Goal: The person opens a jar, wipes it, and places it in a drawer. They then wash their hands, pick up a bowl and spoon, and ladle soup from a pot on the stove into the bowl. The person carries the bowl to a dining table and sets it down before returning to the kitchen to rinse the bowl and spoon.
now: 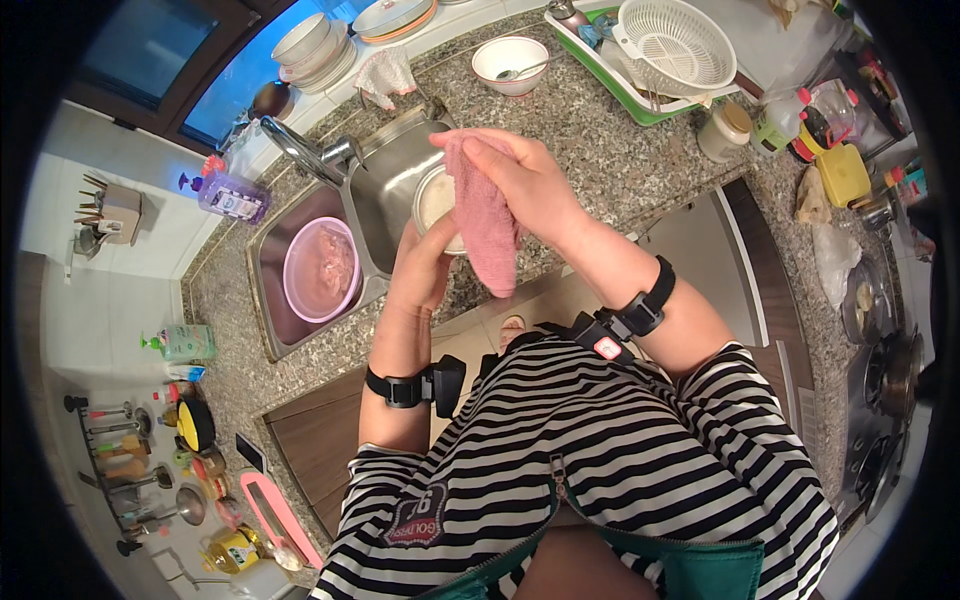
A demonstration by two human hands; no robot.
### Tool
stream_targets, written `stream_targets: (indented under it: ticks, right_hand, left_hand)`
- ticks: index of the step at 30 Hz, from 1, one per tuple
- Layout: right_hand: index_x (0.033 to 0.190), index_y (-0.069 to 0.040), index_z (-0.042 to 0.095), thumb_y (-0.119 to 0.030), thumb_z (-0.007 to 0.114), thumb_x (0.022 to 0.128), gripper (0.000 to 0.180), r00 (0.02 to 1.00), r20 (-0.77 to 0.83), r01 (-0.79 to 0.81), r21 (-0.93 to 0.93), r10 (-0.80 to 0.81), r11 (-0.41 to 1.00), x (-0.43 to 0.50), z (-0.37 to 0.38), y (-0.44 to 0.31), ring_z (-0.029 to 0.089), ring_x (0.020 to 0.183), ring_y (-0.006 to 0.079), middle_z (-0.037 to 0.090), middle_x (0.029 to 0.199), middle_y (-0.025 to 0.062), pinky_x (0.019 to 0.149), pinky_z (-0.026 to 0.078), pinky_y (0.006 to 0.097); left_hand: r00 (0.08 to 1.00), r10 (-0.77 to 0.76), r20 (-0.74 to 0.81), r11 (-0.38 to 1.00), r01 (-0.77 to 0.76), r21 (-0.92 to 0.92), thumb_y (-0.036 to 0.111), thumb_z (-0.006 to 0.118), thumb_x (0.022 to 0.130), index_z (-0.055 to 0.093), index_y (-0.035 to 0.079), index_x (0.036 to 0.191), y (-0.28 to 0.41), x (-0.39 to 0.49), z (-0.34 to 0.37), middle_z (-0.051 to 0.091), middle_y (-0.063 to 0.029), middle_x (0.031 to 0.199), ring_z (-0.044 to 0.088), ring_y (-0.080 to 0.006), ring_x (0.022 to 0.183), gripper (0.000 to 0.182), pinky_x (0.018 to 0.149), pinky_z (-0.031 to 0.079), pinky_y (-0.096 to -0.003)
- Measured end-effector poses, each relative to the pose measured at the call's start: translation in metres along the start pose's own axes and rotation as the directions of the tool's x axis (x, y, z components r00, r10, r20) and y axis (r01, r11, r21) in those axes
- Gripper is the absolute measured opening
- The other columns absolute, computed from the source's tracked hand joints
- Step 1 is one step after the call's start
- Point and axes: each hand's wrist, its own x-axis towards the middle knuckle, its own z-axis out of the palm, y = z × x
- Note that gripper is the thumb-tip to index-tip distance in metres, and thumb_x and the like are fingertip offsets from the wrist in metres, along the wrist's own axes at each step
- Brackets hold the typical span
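In my left hand (424, 259) I hold a small round bowl (433, 201) with a pale inside, tilted over the counter's front edge beside the sink. My right hand (517, 172) grips a pink cloth (487, 225), which lies against the bowl's right side and hangs down below it. The cloth and fingers hide part of the bowl. Behind my left hand is the steel double sink (382, 172). Its left basin holds a lilac plastic basin (288, 289) with raw meat (335, 259) in water. A chrome faucet (300, 154) stands at the sink's back edge.
A white bowl (495, 56) with a spoon stands on the granite counter behind my hands. At the back right, a white colander (679, 52) rests on a green-rimmed tray (645, 112). Soap bottles (232, 196) stand left of the sink. A stove (862, 420) is far right.
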Motion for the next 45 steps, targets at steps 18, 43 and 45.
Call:
stream_targets:
  ticks: [18,43,45]
  right_hand:
    - [0.115,-0.006,0.057,-0.032,0.055,0.100,0.030,0.981,0.057,-0.183,0.590,0.185,0.786,-0.010,-0.031,0.060,0.061,0.107,0.0173,0.060,0.117,0.0081,0.087,0.053,0.0303]
    - [0.108,-0.008,0.064,-0.032,0.068,0.086,0.033,0.944,0.231,0.325,-0.759,-0.234,0.564,-0.019,-0.001,0.027,0.064,0.105,0.0327,0.066,0.114,0.0126,0.092,0.049,0.0387]
    - [0.108,-0.007,0.063,-0.029,0.066,0.089,0.029,0.989,0.141,0.127,-0.714,-0.036,0.689,-0.014,0.001,0.019,0.067,0.101,0.0306,0.067,0.111,0.0125,0.090,0.050,0.0373]
  left_hand:
    - [0.958,0.260,0.121,0.551,-0.250,0.796,0.022,0.088,0.068,0.019,0.004,0.154,0.011,0.034,-0.008,0.046,-0.0154,0.141,0.050,-0.0264,0.125,0.112,0.104,0.043,-0.0378]
    - [0.908,0.406,0.104,0.642,-0.364,0.674,0.021,0.093,0.056,0.039,-0.001,0.133,-0.025,0.003,0.001,0.049,-0.0145,0.125,0.056,-0.0221,0.110,0.097,0.087,0.053,-0.0360]
    - [0.917,0.393,0.065,0.640,-0.323,0.697,0.018,0.093,0.057,0.041,0.001,0.131,-0.021,-0.004,0.005,0.049,-0.0124,0.123,0.054,-0.0203,0.111,0.092,0.086,0.053,-0.0354]
